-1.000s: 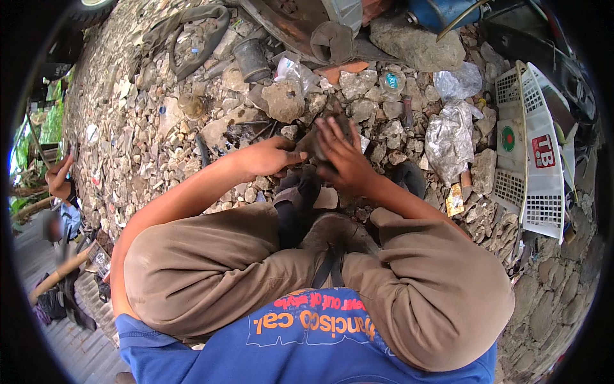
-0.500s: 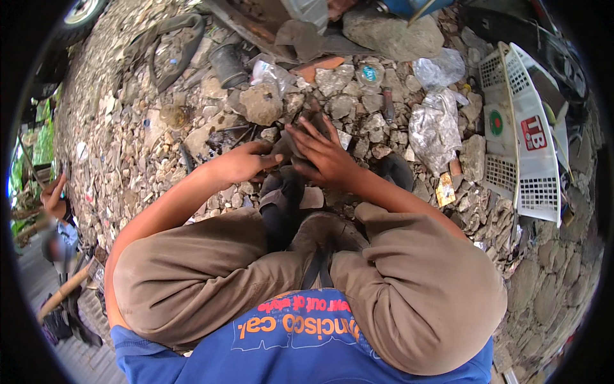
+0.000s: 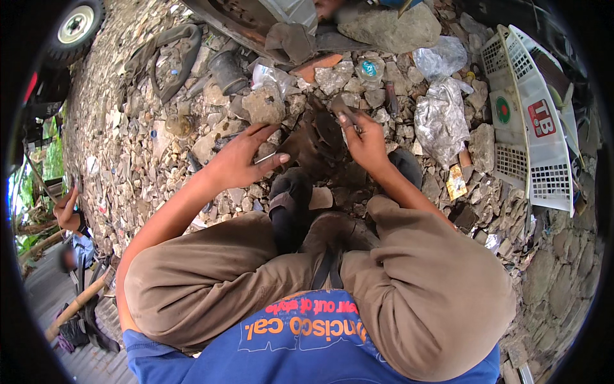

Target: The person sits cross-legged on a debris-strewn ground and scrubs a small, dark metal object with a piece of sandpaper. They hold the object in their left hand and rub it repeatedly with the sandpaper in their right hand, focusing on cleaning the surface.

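A dark brown, rusty-looking metal part [image 3: 313, 144] with a rounded piece on it rests on the rubble in front of my feet. My left hand [image 3: 240, 159] is at its left side, thumb and fingers spread apart with nothing between them. Whether the thumb tip touches the part I cannot tell. My right hand [image 3: 367, 142] is on the other side, its thumb and fingers pinching a small flat grey-brown piece [image 3: 340, 107]. The lower portion of the metal part lies in shadow near my dark footwear [image 3: 289, 198].
A white plastic crate [image 3: 511, 128] lies on the right, beside crumpled silver plastic [image 3: 441, 121]. Large stones [image 3: 393, 29] and a dark can [image 3: 227, 72] are beyond my hands. At far left are a wheel [image 3: 77, 25] and another person's arm [image 3: 67, 208].
My hands have moved apart, uncovering the metal part. My right hand has shifted right and now shows the flat piece in its pinch. The left hand's fingers have spread.
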`<state>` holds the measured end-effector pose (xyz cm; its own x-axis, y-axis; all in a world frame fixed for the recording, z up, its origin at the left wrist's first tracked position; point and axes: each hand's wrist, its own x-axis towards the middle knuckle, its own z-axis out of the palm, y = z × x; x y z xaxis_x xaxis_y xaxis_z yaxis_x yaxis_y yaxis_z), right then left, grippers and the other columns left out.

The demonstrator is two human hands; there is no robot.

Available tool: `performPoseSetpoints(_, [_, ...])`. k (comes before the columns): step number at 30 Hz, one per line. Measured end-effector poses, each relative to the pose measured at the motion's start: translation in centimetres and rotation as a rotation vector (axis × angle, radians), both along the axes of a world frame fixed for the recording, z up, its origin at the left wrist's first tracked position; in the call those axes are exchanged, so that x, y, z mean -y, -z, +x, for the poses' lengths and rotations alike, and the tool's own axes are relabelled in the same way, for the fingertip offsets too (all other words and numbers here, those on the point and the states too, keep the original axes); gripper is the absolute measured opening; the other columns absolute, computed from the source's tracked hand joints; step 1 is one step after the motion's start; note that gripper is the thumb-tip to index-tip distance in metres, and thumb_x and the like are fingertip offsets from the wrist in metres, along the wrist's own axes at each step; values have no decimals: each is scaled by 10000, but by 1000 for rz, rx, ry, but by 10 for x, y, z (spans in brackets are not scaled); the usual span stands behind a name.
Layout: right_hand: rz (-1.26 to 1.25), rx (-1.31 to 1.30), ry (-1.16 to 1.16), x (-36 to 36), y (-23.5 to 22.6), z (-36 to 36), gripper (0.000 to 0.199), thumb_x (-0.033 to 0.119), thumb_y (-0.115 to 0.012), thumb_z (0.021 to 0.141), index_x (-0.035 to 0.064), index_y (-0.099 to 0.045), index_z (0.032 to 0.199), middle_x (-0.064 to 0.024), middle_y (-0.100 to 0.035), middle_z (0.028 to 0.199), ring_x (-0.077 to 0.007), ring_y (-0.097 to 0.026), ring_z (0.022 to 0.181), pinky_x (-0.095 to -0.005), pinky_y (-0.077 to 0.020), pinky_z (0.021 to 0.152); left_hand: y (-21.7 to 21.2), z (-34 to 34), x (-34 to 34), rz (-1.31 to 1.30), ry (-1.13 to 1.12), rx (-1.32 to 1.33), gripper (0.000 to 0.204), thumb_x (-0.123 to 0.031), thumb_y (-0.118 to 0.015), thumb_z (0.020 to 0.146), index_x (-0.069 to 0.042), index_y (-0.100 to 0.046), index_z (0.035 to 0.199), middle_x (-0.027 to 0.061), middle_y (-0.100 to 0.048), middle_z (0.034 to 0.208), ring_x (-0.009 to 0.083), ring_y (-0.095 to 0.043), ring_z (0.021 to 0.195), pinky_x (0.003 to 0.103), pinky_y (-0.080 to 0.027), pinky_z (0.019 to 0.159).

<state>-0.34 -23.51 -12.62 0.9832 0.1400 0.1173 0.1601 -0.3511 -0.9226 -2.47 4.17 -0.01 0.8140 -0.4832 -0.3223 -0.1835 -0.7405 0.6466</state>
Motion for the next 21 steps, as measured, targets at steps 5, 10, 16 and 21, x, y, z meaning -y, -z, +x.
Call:
performPoseSetpoints(5, [108,-18,51,3,0,0,202,134,-727,922,-24,-751,1046,-178,-729,1054,-298,-724,923,-366,-554,793,12,0,12,-63,525,120,521,-351,-635,973,-1,-586,1356,215,-583,1363,404,-545,1288,486,-431,1084])
performPoseSetpoints(10, [186,55,136,4,3,0,173,94,-775,868,-31,-761,988,-134,-719,1126,-205,-709,925,-329,-554,813,31,9,3,47,190,26,534,-414,-456,1067,13,-583,1360,214,-598,1374,408,-548,1289,469,-415,1107])
performPoseSetpoints(16, [470,-294,14,2,10,-5,201,73,-743,871,-41,-704,1032,-106,-732,1089,-153,-693,940,-322,-548,835,52,-3,-20,-88,-379,-176,706,-549,-356,1081,77,-631,1256,282,-687,1156,430,-628,1173,473,-471,1015])
performPoseSetpoints(21, [133,-49,-155,-2,5,-7,198,89,-707,877,-34,-684,1030,-159,-725,1000,-282,-713,898,-358,-546,822,37,-20,-8,-153,-196,-172,763,-524,-553,1023,14,-388,1538,229,-566,1409,317,-539,1318,420,-386,1144])
